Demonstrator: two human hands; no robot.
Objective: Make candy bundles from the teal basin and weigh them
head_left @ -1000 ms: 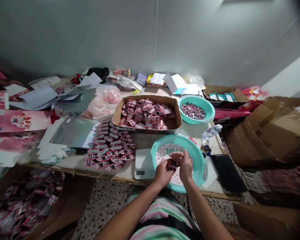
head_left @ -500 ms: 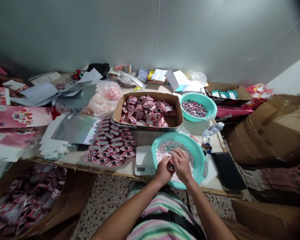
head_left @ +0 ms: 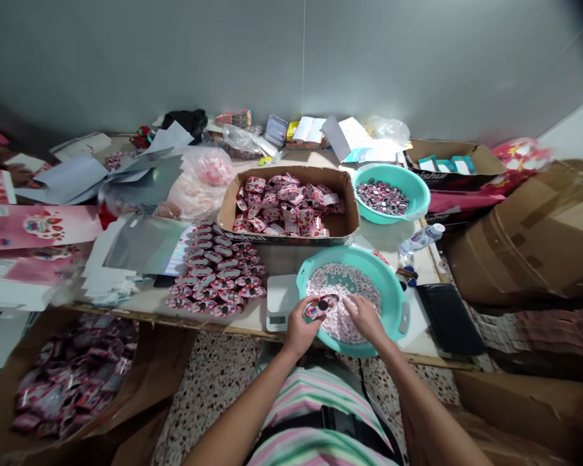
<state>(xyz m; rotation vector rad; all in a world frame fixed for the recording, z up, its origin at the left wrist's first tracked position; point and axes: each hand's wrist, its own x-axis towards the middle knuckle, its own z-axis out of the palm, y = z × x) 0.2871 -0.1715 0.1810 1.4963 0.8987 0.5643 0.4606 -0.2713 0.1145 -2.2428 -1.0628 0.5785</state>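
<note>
My left hand (head_left: 302, 329) is closed around a small oval printed container (head_left: 322, 305), pink and red, with a dark round spot on its upturned face. It is held over the left part of a turquoise basin (head_left: 393, 285). Many small whitish-pink pieces (head_left: 342, 323) lie in that basin. Just to the right of the container, my right hand (head_left: 365, 318) is low over the pieces, its fingers drawn together with the tips pointing left. Whatever is between those fingertips is too small to make out.
Rows of similar containers (head_left: 218, 278) stand left of a white scale (head_left: 280, 294). Behind are a cardboard box (head_left: 291, 238) of printed wrappers and a second turquoise basin (head_left: 420, 194) of small dark-and-pink parts. A bottle (head_left: 420, 238) and black pouch (head_left: 449, 317) lie to the right.
My hands were together around the container above the basin. Now they are apart: the left has moved left with the container, and the right has lowered toward the pieces.
</note>
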